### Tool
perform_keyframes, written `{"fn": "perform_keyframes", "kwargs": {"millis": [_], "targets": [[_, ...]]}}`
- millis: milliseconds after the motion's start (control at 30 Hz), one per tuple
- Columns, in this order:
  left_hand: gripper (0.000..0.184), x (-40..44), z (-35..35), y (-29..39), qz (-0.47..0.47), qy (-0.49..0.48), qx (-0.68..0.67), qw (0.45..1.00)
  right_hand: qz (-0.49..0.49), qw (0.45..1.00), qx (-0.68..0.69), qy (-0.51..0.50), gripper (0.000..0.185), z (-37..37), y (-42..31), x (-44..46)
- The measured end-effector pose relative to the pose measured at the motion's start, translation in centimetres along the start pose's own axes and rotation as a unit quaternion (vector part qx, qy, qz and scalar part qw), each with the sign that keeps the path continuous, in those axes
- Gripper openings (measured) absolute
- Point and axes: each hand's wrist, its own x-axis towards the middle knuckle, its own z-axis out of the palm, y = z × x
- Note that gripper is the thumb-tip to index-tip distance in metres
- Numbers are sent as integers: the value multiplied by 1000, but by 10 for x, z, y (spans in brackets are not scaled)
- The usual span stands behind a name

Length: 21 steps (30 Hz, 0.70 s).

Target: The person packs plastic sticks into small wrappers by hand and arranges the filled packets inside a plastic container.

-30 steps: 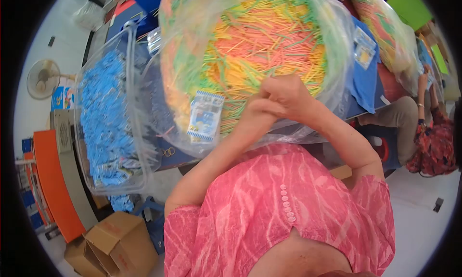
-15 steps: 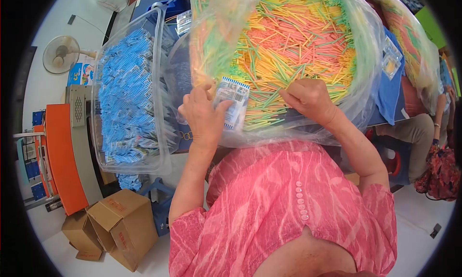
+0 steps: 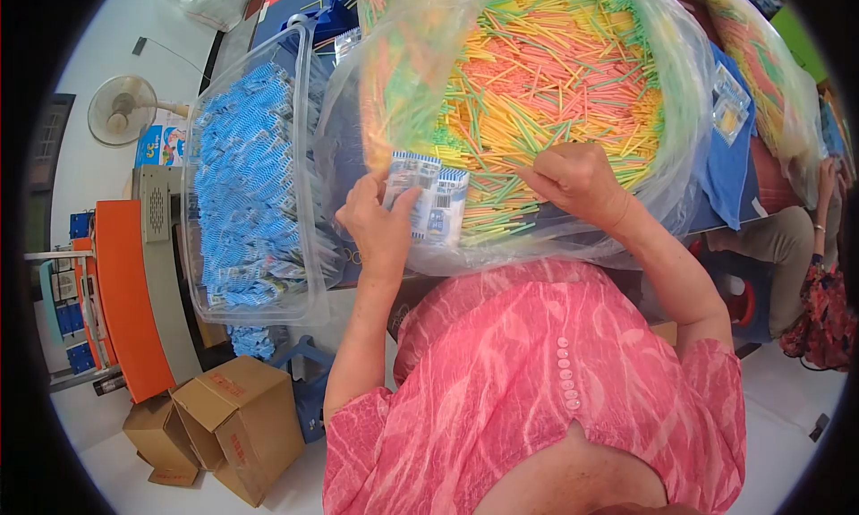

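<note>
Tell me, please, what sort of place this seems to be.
Probably a hand-packing workshop: a clear tub is heaped with blue packets, a large plastic bag is full of coloured sticks, and another person sits nearby.

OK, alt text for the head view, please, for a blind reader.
Left hand grips small packets by an open bag of coloured sticks; right hand is closed over the sticks. A clear bin of blue packets stands left.

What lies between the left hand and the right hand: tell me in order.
From left hand to right hand, the head view shows overlapping white-and-blue packets, then loose coloured sticks.
</note>
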Motion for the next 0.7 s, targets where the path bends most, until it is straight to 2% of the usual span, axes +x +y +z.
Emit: {"fn": "perform_keyframes", "kwargs": {"millis": [33, 67, 100, 133, 167, 200, 233, 300, 367, 433, 500, 533, 600, 633, 667, 700], "targets": [[32, 0, -3, 4, 40, 37, 18, 998, 1, 1000, -1, 2, 33, 1, -1, 0], [32, 0, -6, 8, 43, 36, 17, 998, 45, 996, 74, -7, 33, 3, -2, 3], [27, 1, -10, 10, 74, 16, 6, 997, 89, 985, 148, -16, 32, 6, -4, 5], [21, 1, -13, 15, 105, -6, -5, 994, 93, 985, 146, -13, 32, 2, -10, 13], [21, 1, -14, 23, 107, -10, -7, 994, 193, 943, 256, -87, 33, -5, -18, 24], [15, 0, -13, 34, 33, -101, -148, 983, 286, 874, 359, -158, 34, -9, -25, 32], [10, 0, -12, 43, -43, -189, -284, 939, 289, 875, 356, -155, 34, -6, -25, 35], [11, -1, -8, 59, -58, -223, -308, 923, 155, 904, 355, -181, 36, -4, -20, 40], [13, 0, -3, 67, -72, -255, -330, 906, 165, 910, 348, -153, 36, -10, -22, 38], [16, 1, 4, 71, -138, -261, -431, 853, 175, 915, 340, -127, 37, -15, -23, 33], [16, -1, 15, 65, -120, -243, -424, 864, 250, 899, 335, -127, 39, -19, -20, 22], [16, -2, 18, 63, -103, -223, -412, 877, 250, 900, 333, -128, 39, -18, -14, 12], [15, -1, 21, 67, -103, -205, -430, 873, 171, 972, 149, -67, 40, -10, 1, -10], [14, -1, 22, 69, -105, -190, -445, 869, 170, 972, 147, -68, 40, -7, 5, -19], [14, -1, 24, 68, -105, -190, -448, 868, 66, 995, 21, -70, 39, -4, 8, -27], [13, -1, 26, 66, -110, -192, -462, 859, -39, 991, -105, -69, 38, -4, 9, -31]]}}
